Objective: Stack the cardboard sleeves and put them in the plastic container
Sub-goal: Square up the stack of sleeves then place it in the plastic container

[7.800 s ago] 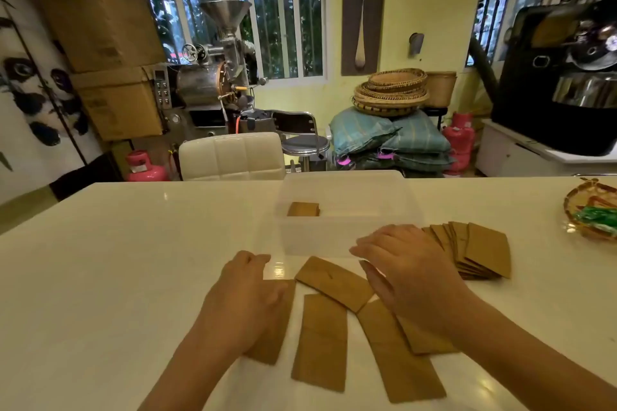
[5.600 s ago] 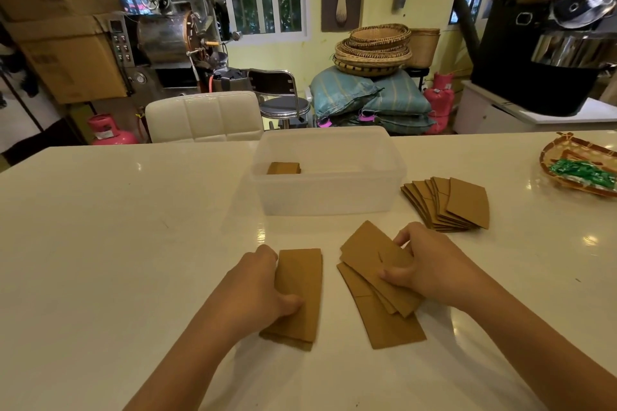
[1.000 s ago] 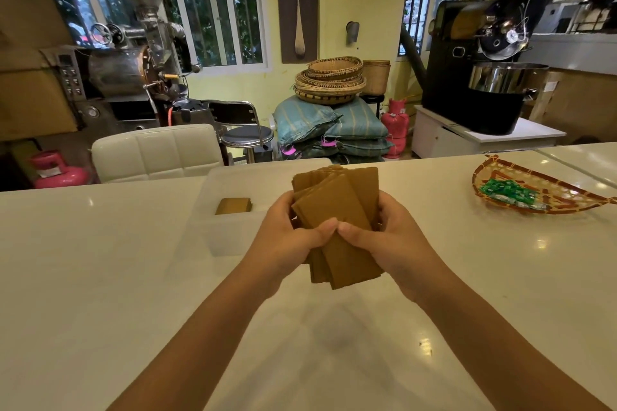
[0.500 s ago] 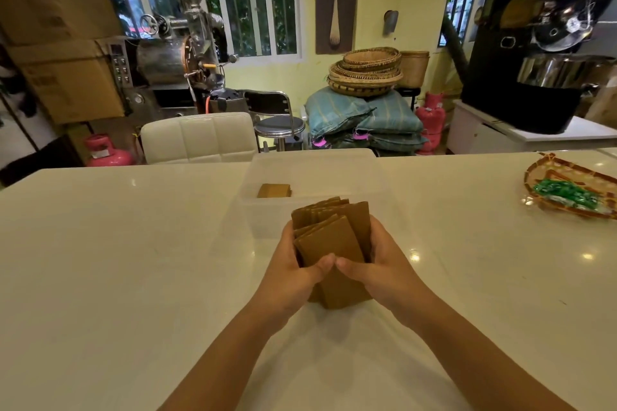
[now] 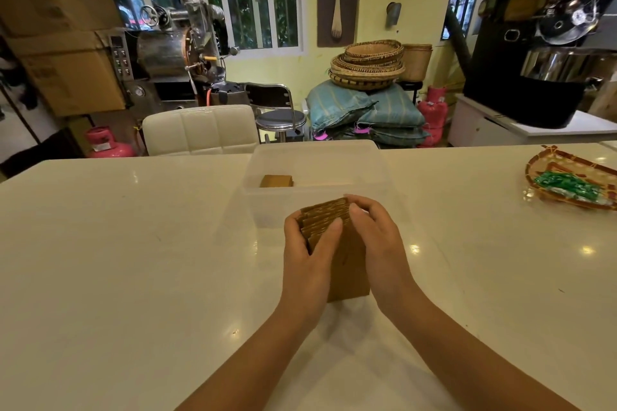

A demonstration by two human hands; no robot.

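Note:
A stack of brown cardboard sleeves (image 5: 347, 264) stands on end on the white table, its lower edge touching the tabletop. My left hand (image 5: 309, 257) grips its left side with the thumb across the front. My right hand (image 5: 379, 243) clasps its right side, fingers curled over the top edges. Just behind the stack sits the clear plastic container (image 5: 367, 177). One small pile of sleeves (image 5: 277, 181) lies inside it at the left.
A woven tray (image 5: 547, 190) holding green packets sits on the table at the far right. A white padded chair (image 5: 200, 130) stands behind the table's far edge. Coffee roasters, sacks and baskets fill the room beyond.
The stack has come down from mid-air onto the table in front of the container. The fanned sleeves now line up more evenly, and my right fingers have shifted over the top.

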